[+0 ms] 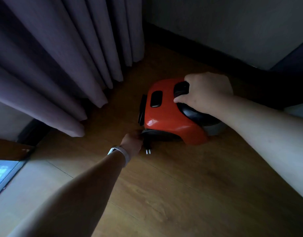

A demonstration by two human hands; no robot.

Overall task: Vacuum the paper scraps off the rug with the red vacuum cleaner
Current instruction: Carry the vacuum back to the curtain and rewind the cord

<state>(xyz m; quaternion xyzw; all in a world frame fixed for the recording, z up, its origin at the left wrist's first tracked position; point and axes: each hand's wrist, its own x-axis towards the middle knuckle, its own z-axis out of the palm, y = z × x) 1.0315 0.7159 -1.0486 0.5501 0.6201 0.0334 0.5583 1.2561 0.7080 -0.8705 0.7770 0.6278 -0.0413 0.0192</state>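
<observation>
- Pulling the plug (147,146) out too hard looks like the main risk. The cord could jam in its reel, or the vacuum (166,117) could skid on the smooth floor (181,185).
- If the top grip slackens during a sideways tug, the vacuum may tip or swing round.
- The curtain (62,65) hangs just left of the vacuum and beyond it, so a cord swept that way could catch its hem.
- The plug's two bare prongs point away from the vacuum, toward the person, and could scrape the floor if dragged low.
- The left hand (132,141) reaches to the vacuum's near lower corner with the arm stretched long and a pale band (121,153) at the wrist. Its fingers curl around the black plug and pinch it close against the body.
- The right hand (205,92) sits on top of the vacuum, fingers wrapped over the black handle (180,90) and thumb on the near side. The forearm comes in from the right.
- The vacuum stands on bare floor, and neither rug nor scraps are in view around it.
</observation>
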